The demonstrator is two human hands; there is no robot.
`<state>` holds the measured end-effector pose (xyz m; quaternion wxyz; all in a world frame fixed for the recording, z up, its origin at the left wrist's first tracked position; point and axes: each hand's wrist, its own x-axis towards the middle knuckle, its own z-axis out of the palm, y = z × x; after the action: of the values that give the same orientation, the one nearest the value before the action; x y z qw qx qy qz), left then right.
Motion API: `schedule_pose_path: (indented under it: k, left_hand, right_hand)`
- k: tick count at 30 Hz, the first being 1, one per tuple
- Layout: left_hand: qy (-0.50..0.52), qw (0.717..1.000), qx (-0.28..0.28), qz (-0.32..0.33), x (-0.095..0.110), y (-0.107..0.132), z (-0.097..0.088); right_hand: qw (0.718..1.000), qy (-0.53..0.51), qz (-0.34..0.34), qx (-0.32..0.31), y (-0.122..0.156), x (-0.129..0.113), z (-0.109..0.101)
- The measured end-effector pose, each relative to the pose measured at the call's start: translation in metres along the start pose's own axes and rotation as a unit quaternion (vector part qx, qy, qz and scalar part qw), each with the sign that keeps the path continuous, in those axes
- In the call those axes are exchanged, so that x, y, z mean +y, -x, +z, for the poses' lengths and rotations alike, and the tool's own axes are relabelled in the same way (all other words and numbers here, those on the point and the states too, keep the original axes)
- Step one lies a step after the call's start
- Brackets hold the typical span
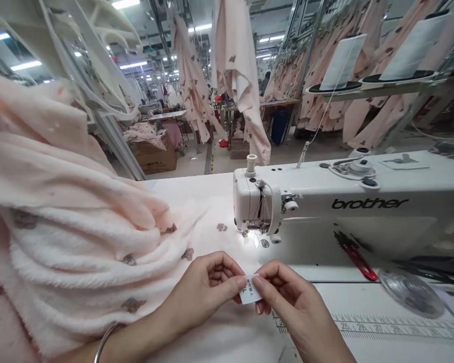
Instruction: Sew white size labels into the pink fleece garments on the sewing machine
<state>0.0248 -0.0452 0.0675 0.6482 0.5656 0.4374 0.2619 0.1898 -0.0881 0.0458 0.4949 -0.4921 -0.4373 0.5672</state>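
Note:
A small white garment label (250,293) with dark printing is pinched between my two hands, just in front of the sewing machine (255,201). My left hand (208,287) grips its left edge between thumb and fingers. On the other edge, my right hand (283,292) holds it the same way. Pink fleece fabric (98,262) with small printed animal figures lies bunched under and beside my left forearm, and it spreads flat toward the needle area. Its part behind my hands is hidden.
Red-handled thread snips (357,257) lie beneath the machine arm, near a clear round plastic disc (412,292). A printed ruler scale (397,326) runs along the table's front right. Thread cones (342,63) stand behind the machine. Pink garment pieces (238,65) hang beyond the table.

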Motion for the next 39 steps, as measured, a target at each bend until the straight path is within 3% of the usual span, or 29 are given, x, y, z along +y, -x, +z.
schedule_pose_path:
  k: [8, 12, 14, 16, 19, 21, 23, 26, 29, 33, 39]
  left_hand:
    - [0.002, 0.999, 0.012, -0.042, -0.015, -0.009, 0.001]
    - [-0.043, 0.994, 0.042, -0.086, -0.012, -0.011, 0.002]
    - [-0.1, 0.989, 0.077, -0.083, -0.001, -0.015, 0.001]
    - [-0.185, 0.975, 0.111, -0.045, 0.009, -0.024, 0.0]
    - [-0.316, 0.94, 0.126, -0.012, 0.01, -0.046, -0.002]
    - [-0.367, 0.922, 0.12, -0.035, 0.0, -0.06, -0.004]
    - [-0.383, 0.914, 0.122, -0.059, -0.012, -0.069, -0.007]
    - [-0.376, 0.915, 0.129, -0.067, -0.02, -0.071, -0.007]
    - [-0.33, 0.936, 0.104, -0.065, -0.017, -0.069, -0.001]
    - [-0.253, 0.961, 0.073, -0.083, -0.025, -0.075, 0.006]
    - [-0.24, 0.965, 0.07, -0.078, -0.042, -0.083, 0.007]
  right_hand:
    - [1.0, 0.004, 0.002, -0.007, -0.005, 0.01, -0.001]
    - [1.0, 0.026, -0.001, 0.003, -0.004, 0.023, -0.017]
    - [0.993, 0.104, -0.044, 0.043, -0.002, 0.033, -0.031]
    - [0.961, 0.232, -0.135, 0.066, 0.0, 0.047, -0.042]
    - [0.862, 0.403, -0.303, 0.044, 0.003, 0.072, -0.045]
    - [0.8, 0.482, -0.354, 0.052, 0.006, 0.09, -0.038]
    - [0.765, 0.53, -0.357, 0.078, 0.008, 0.104, -0.03]
    - [0.764, 0.528, -0.36, 0.086, 0.007, 0.111, -0.025]
    - [0.777, 0.507, -0.367, 0.072, -0.001, 0.107, -0.029]
    - [0.779, 0.518, -0.336, 0.106, -0.009, 0.102, -0.033]
    - [0.771, 0.539, -0.325, 0.1, -0.007, 0.105, -0.032]
